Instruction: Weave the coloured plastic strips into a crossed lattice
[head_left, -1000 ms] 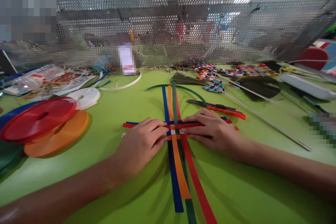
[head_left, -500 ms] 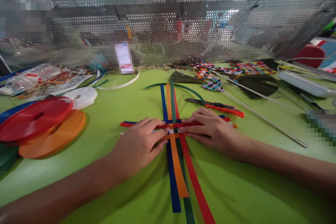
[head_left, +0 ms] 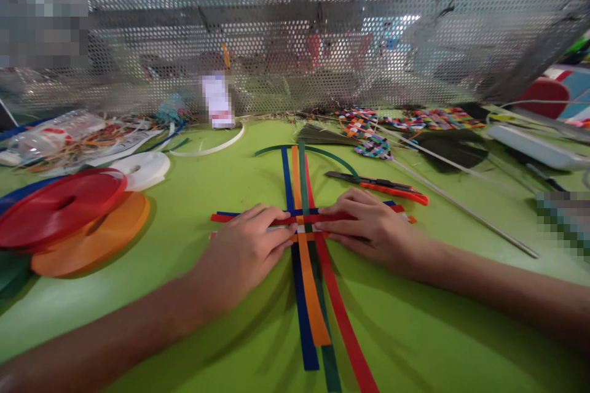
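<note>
Flat plastic strips cross each other in a small weave at the table's middle. Lengthwise run a blue strip (head_left: 305, 319), an orange strip (head_left: 314, 301), a green strip (head_left: 330, 368) and a red strip (head_left: 345, 325). Crosswise lie blue, red, white and orange strips, partly covered by my hands. My left hand (head_left: 246, 245) closes its fingers on the left part of the crosswise strips. From the right, my right hand (head_left: 373, 227) grips the same strips, fingertips close to the crossing. A box cutter (head_left: 391, 189) with orange edging lies just beyond my right hand.
Rolls of strip lie at left: a red roll (head_left: 64, 206), an orange roll (head_left: 101, 233) and a white roll (head_left: 145, 171). Behind are a plastic bottle (head_left: 59, 135), scraps and woven pieces (head_left: 364, 129). A thin rod (head_left: 483, 218) lies at right. A perforated metal panel (head_left: 286, 31) stands behind.
My left fingers have drawn slightly closer together on the crosswise strips. My right hand and the weave stay practically where they were.
</note>
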`<state>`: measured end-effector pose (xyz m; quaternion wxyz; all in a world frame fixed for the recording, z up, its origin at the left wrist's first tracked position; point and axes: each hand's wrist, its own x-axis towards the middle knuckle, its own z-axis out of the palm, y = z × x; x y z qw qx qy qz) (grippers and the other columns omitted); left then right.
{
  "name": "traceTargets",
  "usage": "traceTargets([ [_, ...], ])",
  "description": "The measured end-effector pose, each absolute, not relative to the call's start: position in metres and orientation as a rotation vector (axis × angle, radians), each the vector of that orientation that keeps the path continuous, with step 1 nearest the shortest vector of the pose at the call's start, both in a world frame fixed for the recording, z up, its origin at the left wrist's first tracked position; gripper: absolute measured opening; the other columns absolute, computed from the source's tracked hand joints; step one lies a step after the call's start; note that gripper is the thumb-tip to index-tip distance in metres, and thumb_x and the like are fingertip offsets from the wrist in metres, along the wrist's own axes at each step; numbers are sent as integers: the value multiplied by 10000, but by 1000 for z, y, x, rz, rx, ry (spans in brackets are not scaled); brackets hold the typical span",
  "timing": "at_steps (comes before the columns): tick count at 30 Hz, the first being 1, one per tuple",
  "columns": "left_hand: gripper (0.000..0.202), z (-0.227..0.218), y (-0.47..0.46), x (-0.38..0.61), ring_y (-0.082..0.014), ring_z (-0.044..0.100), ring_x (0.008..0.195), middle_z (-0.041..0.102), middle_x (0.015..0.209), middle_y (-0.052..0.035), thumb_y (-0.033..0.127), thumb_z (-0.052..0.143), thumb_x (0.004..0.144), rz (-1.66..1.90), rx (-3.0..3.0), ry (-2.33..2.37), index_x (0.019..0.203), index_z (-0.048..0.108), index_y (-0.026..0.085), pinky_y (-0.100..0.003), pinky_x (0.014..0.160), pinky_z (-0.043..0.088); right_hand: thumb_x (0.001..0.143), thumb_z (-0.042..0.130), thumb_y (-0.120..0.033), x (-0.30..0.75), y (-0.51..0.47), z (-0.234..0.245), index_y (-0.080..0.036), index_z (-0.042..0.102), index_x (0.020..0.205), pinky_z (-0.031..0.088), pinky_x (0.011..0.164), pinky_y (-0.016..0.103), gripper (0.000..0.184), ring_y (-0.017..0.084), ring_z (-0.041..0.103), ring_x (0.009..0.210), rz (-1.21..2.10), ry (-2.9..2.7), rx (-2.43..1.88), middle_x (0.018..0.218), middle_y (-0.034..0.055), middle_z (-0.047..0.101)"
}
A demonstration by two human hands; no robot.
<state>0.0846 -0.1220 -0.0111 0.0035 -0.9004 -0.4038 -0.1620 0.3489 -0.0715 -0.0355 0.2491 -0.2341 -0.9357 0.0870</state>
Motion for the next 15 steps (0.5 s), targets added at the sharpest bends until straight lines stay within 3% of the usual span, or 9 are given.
traceTargets([
  [15, 182, -12, -122, 85, -280, 640, 1032, 664, 1107, -110, 165, 575, 983, -534, -2839, -1289, 1081, 728, 153, -479, 883, 582, 1023, 499, -233, 347, -76, -30, -220, 738, 1166, 583, 861, 453, 279, 246, 645, 1001, 4, -2582, -614, 1163, 87, 738],
])
